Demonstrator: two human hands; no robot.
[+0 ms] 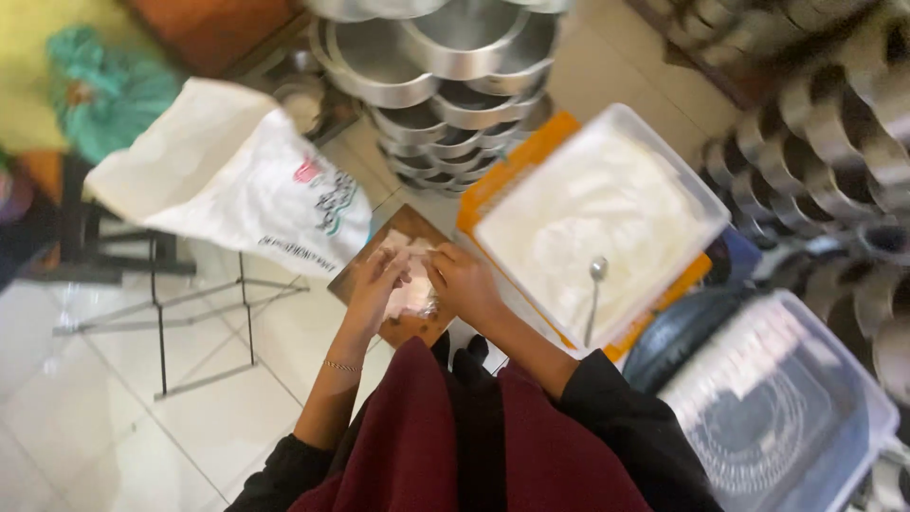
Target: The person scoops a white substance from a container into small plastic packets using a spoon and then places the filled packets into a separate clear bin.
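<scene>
Seen from above, the left hand (374, 284) and right hand (460, 280) meet over a wooden board (403, 327), fingers curled closed around a pale lump of dough (412, 294), pinning it steady. At two o'clock, a flour tray (706, 204) with spoon (595, 284) sits within reach.

The pale lump (412, 284) on the wooden board (403, 327) is mostly covered by the left hand (373, 284) and right hand (462, 280), and motion blur hides what the fingers are doing. The stacked metal pans (445, 66) run off the top edge, and the clear tub (787, 417) is cut at the bottom right. The white sack (237, 180) is smeared.
</scene>
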